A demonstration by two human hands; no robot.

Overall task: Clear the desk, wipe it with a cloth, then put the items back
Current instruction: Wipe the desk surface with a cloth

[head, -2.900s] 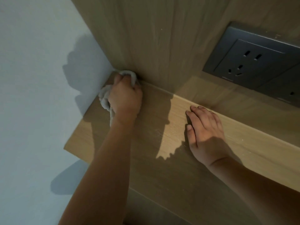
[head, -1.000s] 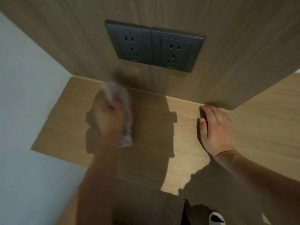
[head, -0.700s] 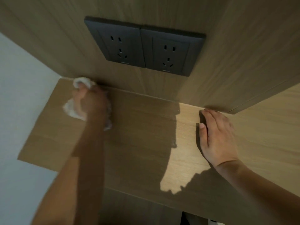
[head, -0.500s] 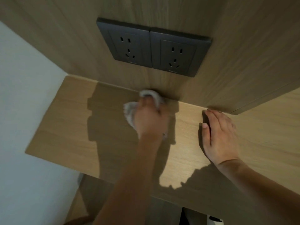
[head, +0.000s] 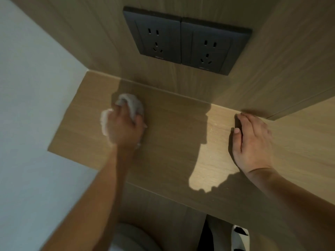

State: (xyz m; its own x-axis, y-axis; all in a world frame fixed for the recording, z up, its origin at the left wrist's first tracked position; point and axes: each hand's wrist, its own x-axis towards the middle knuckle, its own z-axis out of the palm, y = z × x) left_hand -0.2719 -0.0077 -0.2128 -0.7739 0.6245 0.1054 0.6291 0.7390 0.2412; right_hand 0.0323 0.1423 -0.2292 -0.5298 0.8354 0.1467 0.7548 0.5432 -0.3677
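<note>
1. The left hand [head: 125, 129] grips a bunched pale cloth [head: 132, 104] and presses it down on the tabletop [head: 172, 142], at about ten o'clock from the middle of the wooden surface, short of the back wall.
2. The cloth spills out past the knuckles toward twelve and nine o'clock; its outline is blurred, so I cannot tell how it is folded.
3. The right hand [head: 253, 142] lies flat at three o'clock, fingers straight and together, holding nothing, fingertips close to the corner of the wooden panel [head: 272, 69].
4. Two dark sockets [head: 186, 40] sit on that panel at twelve o'clock, above the cloth and well apart from it.
5. No items stand on the visible tabletop, so I judge the wiping is the step in hand and putting things back has not begun.
6. The cloth looks soft, light and limp. It should crumple readily and slide easily on smooth wood. Best gathered in the palm as a wad, with loose ends tucked so they do not trail.
</note>
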